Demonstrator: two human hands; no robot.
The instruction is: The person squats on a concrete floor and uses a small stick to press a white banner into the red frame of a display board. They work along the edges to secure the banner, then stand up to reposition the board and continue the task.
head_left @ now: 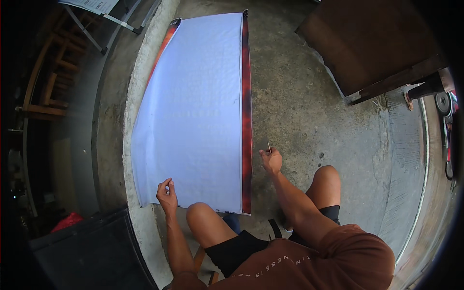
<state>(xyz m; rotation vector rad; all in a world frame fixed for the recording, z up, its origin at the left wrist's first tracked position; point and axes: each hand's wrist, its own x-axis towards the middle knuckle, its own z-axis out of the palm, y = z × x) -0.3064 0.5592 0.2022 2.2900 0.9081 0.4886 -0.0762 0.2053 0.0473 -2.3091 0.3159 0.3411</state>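
A large white banner sheet [198, 106] lies spread out in front of me, its right edge folded over into a dark red and orange strip [247, 121]. At the upper left another bit of red-orange printed side shows where the edge curls. Above the banner's near left part is my left hand [167, 194], its fingertips pinched together; anything between them is too small to make out. Just right of the strip, over the concrete, my right hand [271, 160] grips a small, thin blade-like piece [269, 146] that points away from me.
A raised concrete ledge [134, 108] runs along the banner's left side. To the upper right stands a big brown wooden panel or table [372, 43]. A black flat-topped object [92, 251] is at lower left. Wheels [442, 102] and a person's foot [409, 100] show at far right.
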